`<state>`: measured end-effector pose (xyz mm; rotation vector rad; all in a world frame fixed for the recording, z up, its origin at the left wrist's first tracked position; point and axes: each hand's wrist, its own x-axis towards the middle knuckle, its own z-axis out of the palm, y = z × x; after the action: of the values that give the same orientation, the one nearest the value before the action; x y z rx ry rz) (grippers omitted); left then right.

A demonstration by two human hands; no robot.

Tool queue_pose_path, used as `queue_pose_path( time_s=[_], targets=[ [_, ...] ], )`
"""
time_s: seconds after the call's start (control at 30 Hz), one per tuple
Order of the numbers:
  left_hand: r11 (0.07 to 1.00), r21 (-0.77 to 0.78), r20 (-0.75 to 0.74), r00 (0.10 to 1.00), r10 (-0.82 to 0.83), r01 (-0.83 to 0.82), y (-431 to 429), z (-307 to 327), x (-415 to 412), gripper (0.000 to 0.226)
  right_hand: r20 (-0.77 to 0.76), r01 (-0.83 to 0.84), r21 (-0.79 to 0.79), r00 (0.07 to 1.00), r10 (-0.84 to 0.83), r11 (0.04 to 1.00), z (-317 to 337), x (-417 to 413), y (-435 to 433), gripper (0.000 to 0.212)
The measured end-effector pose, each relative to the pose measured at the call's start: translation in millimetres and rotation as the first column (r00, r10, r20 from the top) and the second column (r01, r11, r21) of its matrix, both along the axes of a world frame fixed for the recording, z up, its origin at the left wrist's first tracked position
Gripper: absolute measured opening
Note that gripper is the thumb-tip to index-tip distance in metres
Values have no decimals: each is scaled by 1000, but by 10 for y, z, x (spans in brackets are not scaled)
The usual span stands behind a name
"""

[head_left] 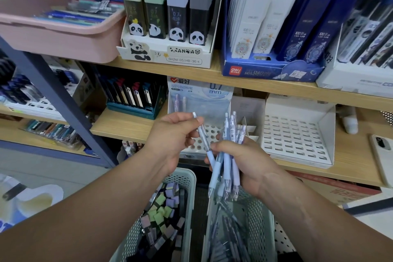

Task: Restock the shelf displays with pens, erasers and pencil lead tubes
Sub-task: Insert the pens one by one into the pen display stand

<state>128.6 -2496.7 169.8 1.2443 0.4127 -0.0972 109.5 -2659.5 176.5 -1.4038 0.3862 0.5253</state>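
My right hand (240, 161) grips a bunch of pale blue and lilac mechanical pencils (230, 168), tips down. My left hand (172, 136) pinches one pale blue pencil (204, 140) near its top; its lower end still lies against the bunch. Both hands hover before a white display box (204, 100) marked 0.7 mm, whose perforated base shows several bare holes. Below my hands stand a basket of loose lead tubes (163, 217) and a basket of more pencils (234, 234).
A white slotted display tray (297, 134) sits right of the pencil box. A phone (382, 155) lies at the shelf's right end. The upper shelf holds panda lead boxes (168, 27), blue Deli refill boxes (276, 34) and a pink bin (55, 25).
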Motion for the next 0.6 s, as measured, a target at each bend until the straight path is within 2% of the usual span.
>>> queue_pose_path(
  time_s=[0.1,0.17,0.23,0.33,0.5,0.6],
  targets=[
    [999,34,4,1000,6,-6,-11,-13,-7,19,24,-1,-50,1000,2,999,21,-8,22,44],
    [992,122,27,1000,-6,2,-35,-17,-23,19,43,-13,-85,999,17,996,38,-27,48,47],
    [978,208,53,999,1,-12,-55,-14,-35,20,64,-14,-107,998,21,994,20,-33,52,41],
    [972,228,82,996,32,-50,-65,7,-39,22,83,7,-119,997,3,993,-23,-30,47,38],
    [977,187,112,991,78,-98,-5,57,7,16,61,167,-44,985,-164,985,-99,41,-22,27],
    [962,230,204,974,102,-149,123,101,54,14,36,226,31,973,-227,974,-110,87,-86,21]
  ],
)
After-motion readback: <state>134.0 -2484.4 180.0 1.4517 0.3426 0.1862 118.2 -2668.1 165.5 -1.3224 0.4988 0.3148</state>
